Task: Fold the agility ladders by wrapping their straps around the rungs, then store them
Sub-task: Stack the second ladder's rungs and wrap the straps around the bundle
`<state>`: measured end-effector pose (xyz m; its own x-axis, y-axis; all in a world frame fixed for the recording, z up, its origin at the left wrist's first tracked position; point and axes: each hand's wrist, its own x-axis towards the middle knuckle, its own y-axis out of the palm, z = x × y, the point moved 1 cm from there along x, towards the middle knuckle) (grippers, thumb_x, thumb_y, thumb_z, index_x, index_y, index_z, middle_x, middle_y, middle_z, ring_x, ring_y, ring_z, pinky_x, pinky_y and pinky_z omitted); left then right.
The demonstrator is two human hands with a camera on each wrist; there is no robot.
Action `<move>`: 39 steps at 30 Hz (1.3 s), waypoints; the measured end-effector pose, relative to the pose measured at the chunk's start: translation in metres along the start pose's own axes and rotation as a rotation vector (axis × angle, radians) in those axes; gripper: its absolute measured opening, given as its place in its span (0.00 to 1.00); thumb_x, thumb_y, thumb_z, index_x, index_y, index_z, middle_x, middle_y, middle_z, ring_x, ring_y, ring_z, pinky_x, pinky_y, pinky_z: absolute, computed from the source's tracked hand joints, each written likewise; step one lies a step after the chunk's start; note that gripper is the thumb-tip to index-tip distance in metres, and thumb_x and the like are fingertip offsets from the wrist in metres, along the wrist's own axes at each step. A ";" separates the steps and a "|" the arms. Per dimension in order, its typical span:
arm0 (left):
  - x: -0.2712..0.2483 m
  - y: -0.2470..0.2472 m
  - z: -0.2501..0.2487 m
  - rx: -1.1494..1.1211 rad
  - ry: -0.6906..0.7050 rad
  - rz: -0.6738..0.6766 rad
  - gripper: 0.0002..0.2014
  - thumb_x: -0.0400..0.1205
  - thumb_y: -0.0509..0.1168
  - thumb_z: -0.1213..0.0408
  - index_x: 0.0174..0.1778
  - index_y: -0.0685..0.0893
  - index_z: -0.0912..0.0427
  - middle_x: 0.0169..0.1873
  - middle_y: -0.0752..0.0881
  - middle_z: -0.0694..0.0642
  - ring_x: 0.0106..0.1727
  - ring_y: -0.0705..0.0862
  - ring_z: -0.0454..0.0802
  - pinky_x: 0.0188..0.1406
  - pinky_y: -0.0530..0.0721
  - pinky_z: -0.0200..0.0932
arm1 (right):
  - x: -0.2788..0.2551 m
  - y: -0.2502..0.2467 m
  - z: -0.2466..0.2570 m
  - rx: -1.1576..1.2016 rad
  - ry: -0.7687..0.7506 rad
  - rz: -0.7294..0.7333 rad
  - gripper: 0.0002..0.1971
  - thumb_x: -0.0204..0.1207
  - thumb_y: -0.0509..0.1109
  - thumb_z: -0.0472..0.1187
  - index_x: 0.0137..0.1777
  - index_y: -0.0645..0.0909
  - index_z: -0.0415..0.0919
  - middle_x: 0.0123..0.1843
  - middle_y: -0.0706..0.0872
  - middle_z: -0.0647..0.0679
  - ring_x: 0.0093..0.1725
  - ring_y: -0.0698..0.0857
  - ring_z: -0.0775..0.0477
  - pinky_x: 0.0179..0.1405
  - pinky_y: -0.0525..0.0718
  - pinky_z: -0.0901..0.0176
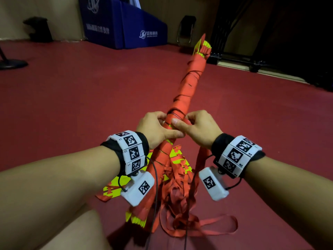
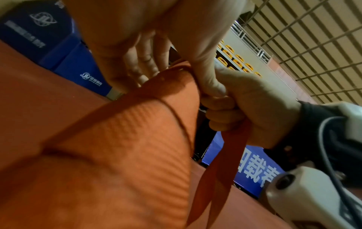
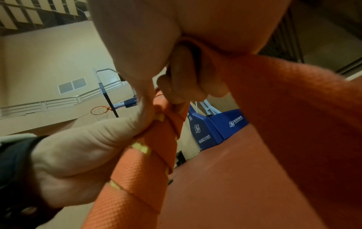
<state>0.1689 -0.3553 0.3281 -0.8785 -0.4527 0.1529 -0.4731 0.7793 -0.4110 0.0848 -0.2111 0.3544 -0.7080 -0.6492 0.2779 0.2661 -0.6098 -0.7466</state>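
Observation:
A long bundle of ladder rungs (image 1: 187, 87), wound in red strap with yellow-green rung ends showing at its far tip, slants up from my lap. My left hand (image 1: 156, 128) grips the bundle at mid-length, thumb lying across it. My right hand (image 1: 197, 127) meets it from the right and pinches the red strap against the bundle. In the left wrist view the right hand (image 2: 250, 105) holds a doubled strap (image 2: 221, 170) that hangs below its fist beside the bundle (image 2: 117, 139). Loose red strap (image 1: 182, 199) lies heaped on the floor under my wrists.
Another ladder's yellow-green rungs (image 1: 115, 186) lie on the red floor (image 1: 72, 105) under my left wrist. A blue padded hoop base (image 1: 126, 27) stands at the back wall, a black chair (image 1: 186, 29) beside it, a wheeled black frame (image 1: 252, 64) at right, a round stand base (image 1: 10, 64) at left.

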 end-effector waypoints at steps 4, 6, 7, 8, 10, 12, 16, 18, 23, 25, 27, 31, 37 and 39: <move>-0.006 0.003 -0.006 -0.092 -0.096 0.111 0.40 0.49 0.81 0.42 0.56 0.80 0.51 0.46 0.91 0.53 0.42 0.89 0.49 0.38 0.86 0.46 | 0.003 -0.001 -0.009 0.050 0.018 0.000 0.24 0.78 0.73 0.56 0.24 0.76 0.46 0.22 0.74 0.49 0.26 0.71 0.50 0.29 0.70 0.53; -0.006 0.007 -0.007 -0.240 -0.159 0.186 0.31 0.62 0.81 0.55 0.59 0.76 0.55 0.43 0.92 0.57 0.38 0.89 0.53 0.38 0.86 0.45 | 0.005 -0.002 -0.017 0.112 0.039 0.011 0.22 0.79 0.73 0.56 0.24 0.79 0.49 0.21 0.78 0.53 0.24 0.75 0.53 0.31 0.75 0.53; -0.007 0.007 -0.009 -0.310 -0.180 0.214 0.25 0.71 0.79 0.65 0.60 0.74 0.57 0.41 0.91 0.58 0.37 0.88 0.53 0.38 0.86 0.45 | 0.006 -0.002 -0.020 0.142 0.050 0.021 0.21 0.79 0.73 0.55 0.25 0.81 0.51 0.21 0.80 0.55 0.23 0.76 0.55 0.31 0.76 0.56; -0.007 0.007 -0.010 -0.360 -0.197 0.232 0.21 0.77 0.74 0.73 0.61 0.73 0.57 0.40 0.89 0.57 0.37 0.87 0.52 0.39 0.86 0.45 | 0.005 -0.002 -0.021 0.172 0.058 0.033 0.19 0.79 0.73 0.54 0.26 0.82 0.51 0.21 0.81 0.55 0.23 0.76 0.55 0.32 0.76 0.57; -0.008 0.005 -0.009 -0.416 -0.220 0.240 0.19 0.80 0.71 0.78 0.60 0.73 0.56 0.42 0.89 0.57 0.39 0.87 0.52 0.39 0.88 0.46 | 0.004 -0.004 -0.020 0.229 0.061 0.058 0.17 0.80 0.73 0.50 0.30 0.83 0.46 0.24 0.83 0.52 0.23 0.77 0.55 0.30 0.76 0.60; -0.007 0.004 -0.007 -0.449 -0.235 0.203 0.20 0.79 0.73 0.76 0.59 0.75 0.54 0.46 0.88 0.58 0.41 0.88 0.54 0.35 0.86 0.45 | 0.004 -0.005 -0.019 0.260 0.070 0.083 0.15 0.83 0.71 0.43 0.34 0.83 0.42 0.26 0.84 0.48 0.24 0.78 0.56 0.30 0.76 0.63; -0.002 0.003 -0.005 -0.424 -0.222 0.150 0.23 0.77 0.74 0.78 0.67 0.80 0.62 0.43 0.88 0.55 0.35 0.87 0.49 0.32 0.86 0.43 | 0.007 -0.005 -0.021 0.306 0.162 0.113 0.11 0.81 0.71 0.37 0.36 0.85 0.41 0.30 0.88 0.44 0.28 0.82 0.50 0.35 0.80 0.56; 0.000 0.002 -0.003 -0.409 -0.225 0.162 0.22 0.77 0.74 0.79 0.67 0.82 0.67 0.45 0.89 0.58 0.38 0.87 0.51 0.39 0.89 0.48 | 0.009 -0.003 -0.024 0.315 0.227 0.131 0.12 0.79 0.74 0.39 0.34 0.84 0.38 0.30 0.89 0.43 0.28 0.81 0.48 0.34 0.79 0.57; 0.001 -0.003 0.003 -0.370 -0.226 0.106 0.23 0.74 0.76 0.80 0.65 0.83 0.68 0.41 0.88 0.55 0.34 0.87 0.46 0.27 0.85 0.40 | 0.006 -0.006 -0.020 0.314 0.168 0.170 0.19 0.82 0.72 0.43 0.30 0.79 0.37 0.26 0.88 0.43 0.32 0.89 0.43 0.41 0.83 0.53; -0.001 -0.004 0.003 -0.327 -0.179 0.082 0.24 0.72 0.79 0.79 0.63 0.82 0.66 0.40 0.88 0.53 0.33 0.87 0.43 0.24 0.82 0.36 | 0.001 -0.002 -0.014 0.228 0.082 0.199 0.19 0.84 0.68 0.44 0.31 0.78 0.39 0.25 0.86 0.45 0.26 0.86 0.47 0.32 0.82 0.57; -0.002 -0.003 0.003 -0.240 -0.111 0.062 0.27 0.69 0.82 0.76 0.60 0.81 0.60 0.40 0.86 0.49 0.32 0.86 0.40 0.22 0.78 0.33 | 0.000 0.003 -0.010 0.164 0.040 0.195 0.18 0.85 0.67 0.44 0.32 0.77 0.41 0.25 0.83 0.48 0.23 0.81 0.48 0.30 0.79 0.55; -0.006 0.001 -0.002 -0.068 -0.022 0.007 0.35 0.51 0.86 0.52 0.51 0.77 0.48 0.46 0.84 0.50 0.41 0.83 0.49 0.35 0.85 0.49 | 0.000 0.004 -0.003 0.077 0.040 0.151 0.21 0.84 0.67 0.52 0.32 0.77 0.40 0.27 0.83 0.39 0.25 0.80 0.44 0.31 0.79 0.49; -0.011 0.003 -0.006 -0.119 -0.020 0.098 0.39 0.46 0.83 0.49 0.52 0.74 0.44 0.54 0.87 0.53 0.51 0.90 0.55 0.49 0.91 0.62 | -0.007 -0.003 0.006 -0.131 0.104 0.081 0.29 0.72 0.71 0.69 0.30 0.73 0.42 0.25 0.75 0.48 0.27 0.74 0.48 0.25 0.66 0.52; -0.012 0.004 -0.008 -0.176 -0.029 0.162 0.36 0.52 0.83 0.60 0.52 0.72 0.48 0.53 0.90 0.57 0.47 0.91 0.55 0.48 0.91 0.61 | -0.007 -0.005 0.005 -0.152 0.121 0.073 0.29 0.72 0.71 0.68 0.31 0.74 0.41 0.26 0.75 0.48 0.28 0.75 0.47 0.26 0.65 0.51</move>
<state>0.1769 -0.3435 0.3315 -0.9426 -0.3263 0.0708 -0.3332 0.9050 -0.2644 0.0914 -0.2058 0.3596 -0.7662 -0.6244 0.1516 0.2246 -0.4814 -0.8472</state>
